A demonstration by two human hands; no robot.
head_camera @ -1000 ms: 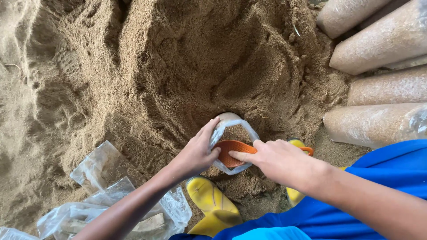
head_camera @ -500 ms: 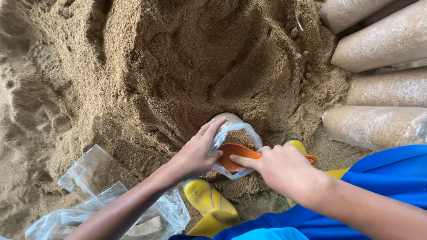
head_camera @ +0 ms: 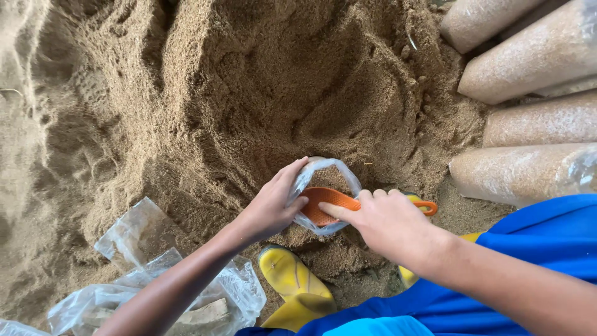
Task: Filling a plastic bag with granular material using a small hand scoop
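Sawdust-like brown grain lies heaped across the whole ground (head_camera: 205, 93), scooped into a hollow at the middle, and no bench or surface carries anything; all of it sits on the pile itself.

At the lower left, a loose heap of empty clear plastic bags (head_camera: 149, 280) lies crumpled on the grain, thin and limp.

Next comes the left hand (head_camera: 270, 208), which pinches the rim of a small clear bag (head_camera: 326, 171) standing in the hollow. The fingers are curled closed on the film, thumb inside and fingertips outside, holding the mouth wide. That bag looks soft and slippery, with no stiffness of its own; part-filled, it would likely sag and spill if released, so the rim is the sensible place to hold it, or underneath once it is heavy.

Inside the bag's mouth sits an orange scoop (head_camera: 329, 202), rigid plastic and probably light, its handle running out to the right. The right hand (head_camera: 388, 224) wraps that handle in a closed grip, forefinger stretched along it toward the bowl.

Below the hands, yellow rubber boots (head_camera: 292, 280) press into the grain.

Far right, filled clear bags (head_camera: 535, 59) lie stacked like logs, packed firm and probably heavy.
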